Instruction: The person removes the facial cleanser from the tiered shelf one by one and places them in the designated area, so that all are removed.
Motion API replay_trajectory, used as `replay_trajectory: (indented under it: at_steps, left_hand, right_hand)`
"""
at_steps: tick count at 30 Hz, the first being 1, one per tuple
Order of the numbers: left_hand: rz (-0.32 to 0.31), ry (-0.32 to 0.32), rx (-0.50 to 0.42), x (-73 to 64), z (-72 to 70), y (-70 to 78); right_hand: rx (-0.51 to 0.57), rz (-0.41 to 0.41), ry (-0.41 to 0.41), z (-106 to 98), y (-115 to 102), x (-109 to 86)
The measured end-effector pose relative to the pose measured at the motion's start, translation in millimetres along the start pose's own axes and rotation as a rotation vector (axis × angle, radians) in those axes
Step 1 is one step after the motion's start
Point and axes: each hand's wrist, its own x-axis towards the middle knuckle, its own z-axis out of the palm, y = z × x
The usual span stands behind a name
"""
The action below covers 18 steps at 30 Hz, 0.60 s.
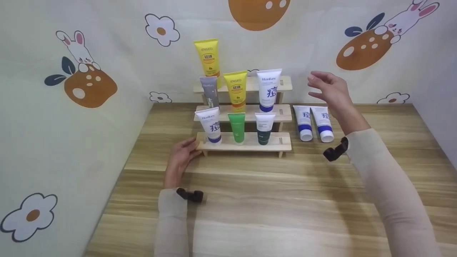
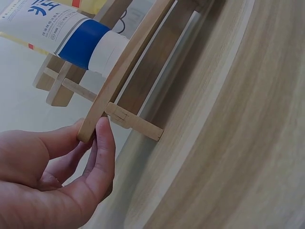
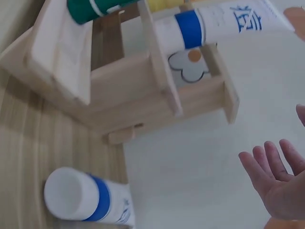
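A three-tier wooden rack (image 1: 246, 143) stands on the table. My left hand (image 1: 181, 157) pinches the left end of its lowest shelf (image 2: 102, 102) between thumb and fingers. That shelf holds a white-and-blue tube (image 1: 210, 125), a green tube (image 1: 237, 127) and a white-and-dark-green tube (image 1: 264, 127). The middle tier bears a grey tube (image 1: 210, 92), a yellow tube (image 1: 236, 91) and another white-and-blue tube (image 1: 269, 89). Another yellow tube (image 1: 207, 57) is on the top tier. My right hand (image 1: 332, 89) hangs in the air right of the rack, fingers apart and holding nothing.
Two more white-and-blue tubes (image 1: 304, 123) stand side by side on the table, right of the rack and below my right hand. Behind is a pale wall covering (image 1: 125, 32) with printed rabbits and flowers. The wood-grain table (image 1: 257, 200) extends in front.
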Motion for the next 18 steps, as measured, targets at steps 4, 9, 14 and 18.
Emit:
replay_trajectory:
  at_steps: [4, 9, 14, 18]
  left_hand:
    - [-0.01, 0.007, -0.004, 0.2, -0.1, 0.0]
    - [-0.025, 0.019, -0.024, 0.7, 1.3, 0.6]
    - [-0.006, 0.01, -0.026, 0.2, 2.5, 1.4]
    - [-0.001, -0.004, -0.015, -0.1, 2.3, 1.3]
  right_hand:
    - [-0.001, -0.052, -0.012, 10.4, -11.1, -3.2]
    - [-0.058, -0.106, -0.026, 22.8, -25.1, -6.8]
    - [-0.111, -0.162, -0.055, 34.1, -46.9, -11.7]
    - [-0.139, -0.2, -0.083, 43.1, -66.5, -16.6]
